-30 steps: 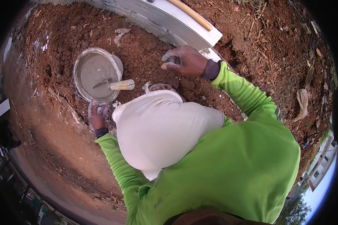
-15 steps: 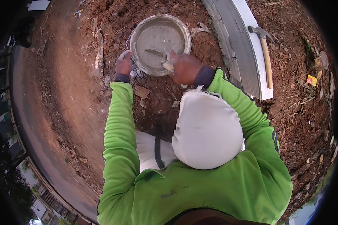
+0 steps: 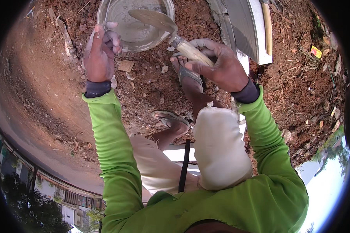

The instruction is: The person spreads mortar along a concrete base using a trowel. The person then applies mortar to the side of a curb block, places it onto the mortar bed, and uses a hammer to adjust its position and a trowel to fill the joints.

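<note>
Small yellow wrapper scrap (image 3: 316, 51) with red patch — on red soil, far right.

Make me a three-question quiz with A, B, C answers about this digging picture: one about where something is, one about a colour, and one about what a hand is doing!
1. Where is the blade of the trowel?
A. Over the round pan
B. Lying on the bare soil
C. On the white slab

2. What colour are the sleeves?
A. Red
B. Bright green
C. Blue

3. What is the right hand doing?
A. Hanging open in the air
B. Resting flat on the soil
C. Closed around the trowel handle

Answers:
1. A, the grey-coated blade sits above the wet grey mix inside the pan.
2. B, both arms wear bright green with dark cuffs.
3. C, its fingers wrap the pale handle, while the left hand touches the pan's rim.
</note>
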`<state>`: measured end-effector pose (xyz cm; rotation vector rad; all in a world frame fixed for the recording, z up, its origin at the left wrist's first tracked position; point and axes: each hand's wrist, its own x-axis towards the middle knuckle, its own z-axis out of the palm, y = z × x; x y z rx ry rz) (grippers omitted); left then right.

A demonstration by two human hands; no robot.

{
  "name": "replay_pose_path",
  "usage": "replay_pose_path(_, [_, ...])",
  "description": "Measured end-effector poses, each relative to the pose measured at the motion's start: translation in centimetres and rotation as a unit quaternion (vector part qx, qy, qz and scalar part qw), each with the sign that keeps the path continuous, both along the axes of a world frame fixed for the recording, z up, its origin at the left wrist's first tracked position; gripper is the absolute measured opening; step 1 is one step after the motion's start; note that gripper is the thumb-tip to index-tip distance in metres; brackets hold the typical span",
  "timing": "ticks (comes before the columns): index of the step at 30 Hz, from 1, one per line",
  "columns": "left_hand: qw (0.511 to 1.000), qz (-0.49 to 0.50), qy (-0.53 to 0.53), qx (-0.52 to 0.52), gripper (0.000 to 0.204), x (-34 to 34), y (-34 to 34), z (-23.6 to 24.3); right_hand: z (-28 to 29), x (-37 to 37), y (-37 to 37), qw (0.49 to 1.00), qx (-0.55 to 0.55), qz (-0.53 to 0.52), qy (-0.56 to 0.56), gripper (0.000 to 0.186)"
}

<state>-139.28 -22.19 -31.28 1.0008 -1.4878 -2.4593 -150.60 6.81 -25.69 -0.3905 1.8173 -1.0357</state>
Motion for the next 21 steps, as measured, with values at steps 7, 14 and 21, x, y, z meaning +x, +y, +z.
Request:
replay_pose_path(7, [0.985, 0.063, -0.158, -0.015, 0.020, -2.8, 4.5, 4.0, 3.6, 4.7, 3.5, 0.993, -0.020, -0.061, 0.102, 0.051])
replay_pose_path(14, [0.972, 0.098, -0.207, -0.045, 0.038, 1.0, 11.5, 18.9, 13.4, 11.7, 7.1, 0.999, 0.031, -0.014, 0.031, 0.042])
replay_pose_path(21, [0.978, -0.007, -0.207, 0.004, 0.041, 12.3, 15.6, 25.0, 18.6, 24.0, 12.0, 0.999, 0.042, -0.005, 0.030, 0.037])
